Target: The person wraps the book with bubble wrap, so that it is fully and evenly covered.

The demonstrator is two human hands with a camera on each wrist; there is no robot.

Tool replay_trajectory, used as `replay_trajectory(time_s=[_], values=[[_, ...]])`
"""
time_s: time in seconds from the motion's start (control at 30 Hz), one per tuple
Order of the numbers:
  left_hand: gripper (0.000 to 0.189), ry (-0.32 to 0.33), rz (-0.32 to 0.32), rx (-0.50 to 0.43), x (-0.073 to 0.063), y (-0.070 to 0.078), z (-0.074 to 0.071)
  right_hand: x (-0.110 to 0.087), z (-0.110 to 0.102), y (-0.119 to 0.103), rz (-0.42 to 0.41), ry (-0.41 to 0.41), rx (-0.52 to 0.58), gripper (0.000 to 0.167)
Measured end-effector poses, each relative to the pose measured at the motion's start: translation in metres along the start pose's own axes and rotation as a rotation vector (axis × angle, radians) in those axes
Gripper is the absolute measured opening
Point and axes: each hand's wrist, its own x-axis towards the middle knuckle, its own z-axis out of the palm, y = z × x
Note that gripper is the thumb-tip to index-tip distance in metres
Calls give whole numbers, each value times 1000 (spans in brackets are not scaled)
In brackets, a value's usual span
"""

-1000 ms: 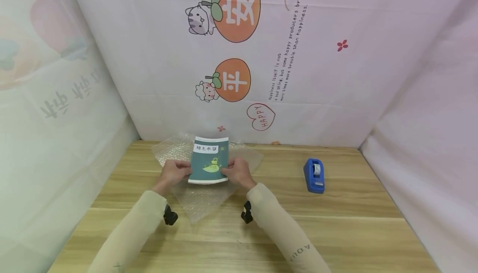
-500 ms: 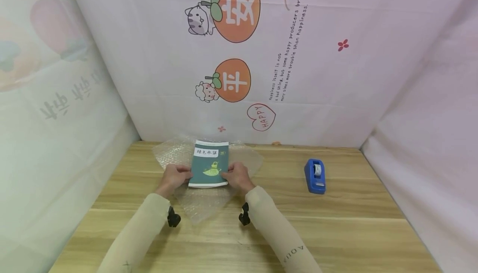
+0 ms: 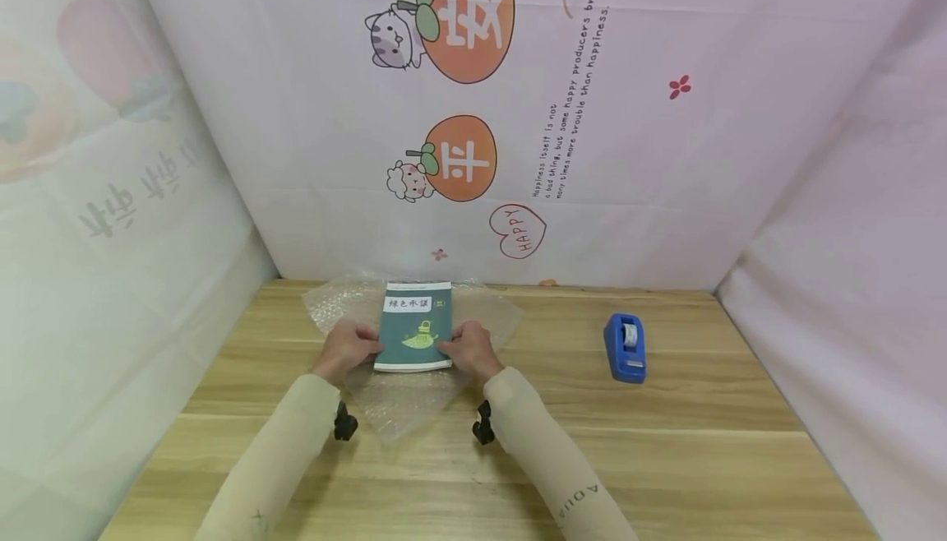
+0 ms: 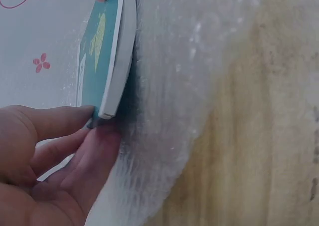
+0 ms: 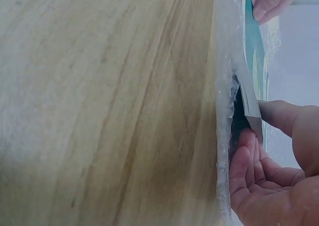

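A green book (image 3: 414, 329) with white edges and a yellow-green drawing lies over a sheet of clear bubble wrap (image 3: 392, 409). My left hand (image 3: 346, 349) pinches its left edge, thumb on the cover and fingers beneath. On the opposite edge my right hand (image 3: 470, 350) holds it the same way. The left wrist view shows the book (image 4: 107, 61) bowed a little along its near edge, above the bubble wrap (image 4: 169, 86). A dark gap between book and wrap shows in the right wrist view, where my right fingers (image 5: 244, 171) reach under the book.
A blue tape dispenser (image 3: 625, 349) with a roll of tape stands to the right on the wooden table (image 3: 703, 442). White printed cloth (image 3: 629, 113) walls the table at the back and on both sides. Black wrist mounts (image 3: 483, 423) sit under both sleeves.
The book has come down closer to the bubble wrap and lies flatter, with both hands keeping their hold and moving slightly toward the person. The tape dispenser stays put.
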Motion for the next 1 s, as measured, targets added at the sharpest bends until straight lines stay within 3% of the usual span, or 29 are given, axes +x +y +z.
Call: replay_trajectory(time_s=[0.13, 0.47, 0.57, 0.7, 0.8, 0.9, 1.0], values=[[22, 26, 87, 163, -1, 4, -4, -1, 1, -2, -13, 9, -40, 22], [16, 52, 165, 293, -2, 9, -4, -2, 3, -3, -55, 45, -110, 25], [8, 37, 165, 320, -2, 9, -3, -3, 3, -3, -57, 48, -133, 25], [16, 10, 163, 327, -5, 11, -3, -4, 2, -5, -72, 54, -154, 25], [10, -4, 189, 341, -8, 13, -6, -4, 0, -5, -88, 55, -167, 34], [17, -39, 208, 352, -11, 12, -10, -3, -3, -4, -103, 42, -168, 43], [28, -89, 246, 383, -15, 8, -18, -4, -9, -2, -144, 30, -180, 30]])
